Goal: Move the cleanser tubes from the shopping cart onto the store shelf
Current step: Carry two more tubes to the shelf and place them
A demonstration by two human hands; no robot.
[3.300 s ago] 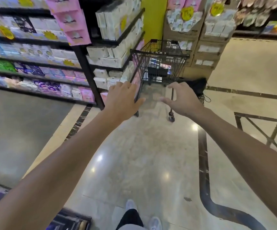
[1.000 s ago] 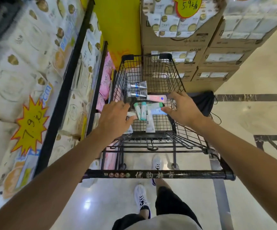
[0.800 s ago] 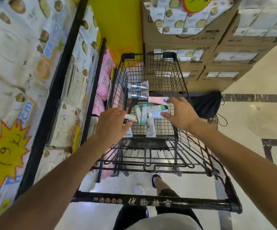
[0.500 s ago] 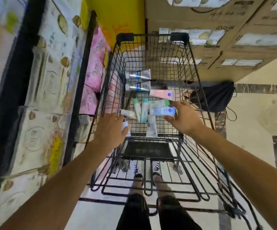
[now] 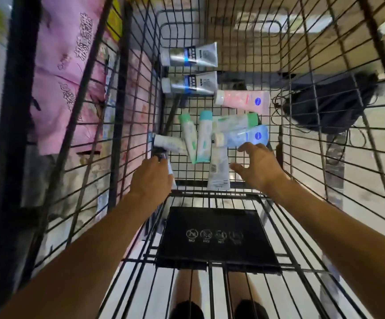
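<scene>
Here, both hands reach down inside the wire shopping cart (image 5: 302, 65). The left hand (image 5: 151, 178) lies over a white tube (image 5: 169, 168) at the basket's left wall, fingers bent toward it; whether they grip it cannot be told. The right hand (image 5: 259, 166) is spread, fingers loosely extended, its fingertips just short of a pale blue tube (image 5: 242, 136) and holding nothing. The cleanser tubes all lie on the basket floor: two silver tubes (image 5: 190, 56) side by side at the far end, one pink tube (image 5: 244, 101) beside them, three green-capped tubes (image 5: 204, 137) crowded at the middle, a white tube with printing (image 5: 219, 173) between the hands, and another white tube (image 5: 168, 142) at the left wall. Nearer the person, the black child-seat flap (image 5: 216, 238) lies flat. Pink packages (image 5: 64, 72) on a shelf press close along the cart's left side; a black bag (image 5: 329, 102) sits on the floor beyond its right wall.
</scene>
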